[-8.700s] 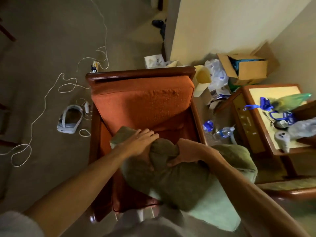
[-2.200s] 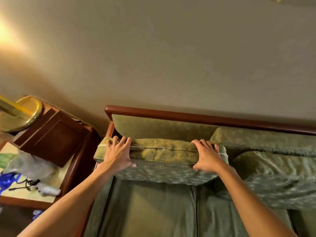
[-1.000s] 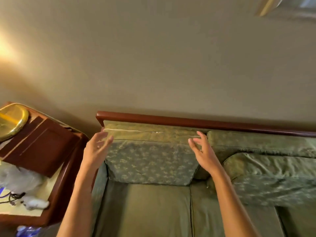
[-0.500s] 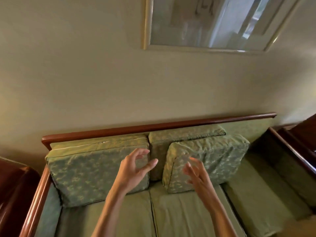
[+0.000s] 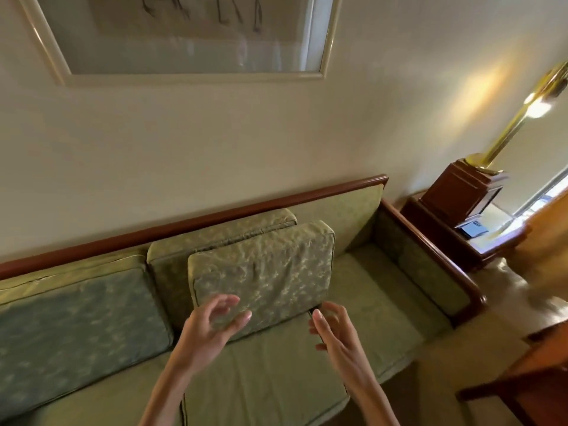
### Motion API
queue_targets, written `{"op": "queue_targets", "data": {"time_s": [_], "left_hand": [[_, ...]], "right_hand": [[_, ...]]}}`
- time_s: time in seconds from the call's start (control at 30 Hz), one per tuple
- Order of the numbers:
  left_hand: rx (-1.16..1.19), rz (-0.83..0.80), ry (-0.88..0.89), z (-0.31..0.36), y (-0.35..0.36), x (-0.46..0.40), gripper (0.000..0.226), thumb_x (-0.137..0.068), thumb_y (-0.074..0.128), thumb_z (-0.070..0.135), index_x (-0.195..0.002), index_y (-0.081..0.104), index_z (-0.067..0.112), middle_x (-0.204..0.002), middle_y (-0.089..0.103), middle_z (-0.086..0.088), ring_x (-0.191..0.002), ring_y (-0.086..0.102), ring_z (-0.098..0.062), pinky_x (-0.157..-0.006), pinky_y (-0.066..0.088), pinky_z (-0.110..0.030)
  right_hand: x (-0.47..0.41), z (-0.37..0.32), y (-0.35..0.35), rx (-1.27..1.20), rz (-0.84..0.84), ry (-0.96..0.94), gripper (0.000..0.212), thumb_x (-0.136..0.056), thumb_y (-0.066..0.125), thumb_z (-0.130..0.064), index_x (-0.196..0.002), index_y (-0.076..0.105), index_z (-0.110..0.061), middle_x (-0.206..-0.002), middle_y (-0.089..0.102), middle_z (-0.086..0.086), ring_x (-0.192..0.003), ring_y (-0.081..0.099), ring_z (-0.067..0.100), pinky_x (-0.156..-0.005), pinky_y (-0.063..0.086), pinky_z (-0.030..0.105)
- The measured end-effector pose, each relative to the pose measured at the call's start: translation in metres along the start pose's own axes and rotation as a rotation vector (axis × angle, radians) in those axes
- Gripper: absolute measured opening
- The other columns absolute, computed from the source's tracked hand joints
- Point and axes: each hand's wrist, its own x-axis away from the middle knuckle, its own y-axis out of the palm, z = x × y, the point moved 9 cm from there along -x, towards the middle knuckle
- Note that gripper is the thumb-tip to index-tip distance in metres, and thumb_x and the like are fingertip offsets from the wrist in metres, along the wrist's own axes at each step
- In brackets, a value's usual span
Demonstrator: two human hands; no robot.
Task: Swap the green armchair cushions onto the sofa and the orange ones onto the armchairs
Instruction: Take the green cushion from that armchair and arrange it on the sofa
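Note:
A green sofa with a wooden frame stands against the wall. Three green patterned cushions lean on its back: one at the left, one in the middle at the back, and one in front of it, leaning loose. My left hand and my right hand hover just before the front cushion's lower edge, fingers spread and relaxed, holding nothing. The sofa's right seat has no back cushion. No orange cushion is in sight.
A wooden side table with a brass lamp on a wooden block stands right of the sofa. Another piece of wooden furniture juts in at the lower right. A framed picture hangs above.
My hands let go of the left cushion, which now leans on the sofa back. My view and both hands have swung right, toward the loose front cushion.

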Motion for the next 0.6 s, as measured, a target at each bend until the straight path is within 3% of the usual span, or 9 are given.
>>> {"op": "queue_targets", "data": {"time_s": [0.07,0.23,0.33,0.43,0.5,0.6], "left_hand": [[-0.016,0.005,-0.007,0.003,0.010,-0.008,0.068,-0.063,0.073,0.079,-0.114,0.067,0.035,-0.118,0.068,0.021,-0.116,0.058,0.005,-0.097,0.047,-0.026],[-0.018,0.084,-0.062,-0.013,0.021,-0.051,0.072,-0.061,0.073,0.081,-0.116,0.066,0.035,-0.120,0.066,0.022,-0.118,0.055,0.006,-0.100,0.046,-0.029],[-0.038,0.139,-0.088,-0.025,0.021,-0.090,0.065,-0.065,0.073,0.078,-0.114,0.065,0.037,-0.121,0.064,0.023,-0.120,0.054,0.006,-0.100,0.044,-0.030],[-0.207,0.176,-0.106,-0.038,0.018,-0.142,0.055,-0.074,0.075,0.065,-0.118,0.061,0.036,-0.133,0.058,0.016,-0.125,0.050,-0.006,-0.102,0.043,-0.038],[-0.398,0.214,-0.179,-0.055,0.014,-0.182,0.069,-0.073,0.076,0.064,-0.130,0.054,0.032,-0.147,0.046,0.003,-0.134,0.043,-0.019,-0.109,0.040,-0.046],[-0.621,0.158,-0.306,-0.084,0.017,-0.233,0.104,-0.070,0.080,0.062,-0.153,0.027,0.028,-0.166,0.010,-0.005,-0.151,0.013,-0.030,-0.121,0.021,-0.051]], "right_hand": [[-0.020,-0.005,-0.003,0.047,-0.043,-0.024,0.058,-0.081,0.058,-0.071,-0.125,0.050,-0.033,-0.105,0.066,0.013,-0.097,0.065,0.028,-0.081,0.056,0.044],[-0.090,-0.012,-0.003,0.115,-0.180,-0.067,0.042,-0.095,0.058,-0.048,-0.130,0.046,-0.029,-0.092,0.060,-0.009,-0.081,0.061,0.000,-0.076,0.052,0.026],[-0.146,-0.007,-0.004,0.179,-0.232,-0.055,0.042,-0.095,0.058,-0.047,-0.131,0.045,-0.028,-0.110,0.064,-0.007,-0.097,0.064,-0.002,-0.078,0.052,0.019],[-0.209,0.006,-0.006,0.241,-0.264,-0.032,0.046,-0.094,0.057,-0.050,-0.133,0.044,-0.028,-0.118,0.062,-0.004,-0.101,0.063,-0.002,-0.078,0.054,0.020],[-0.241,0.014,-0.004,0.285,-0.297,-0.024,0.051,-0.094,0.056,-0.050,-0.136,0.042,-0.024,-0.119,0.061,-0.002,-0.099,0.063,-0.003,-0.076,0.055,0.021],[-0.273,0.020,-0.002,0.358,-0.322,-0.009,0.059,-0.093,0.056,-0.052,-0.139,0.041,-0.019,-0.118,0.060,-0.003,-0.099,0.063,0.000,-0.072,0.054,0.018]]}}
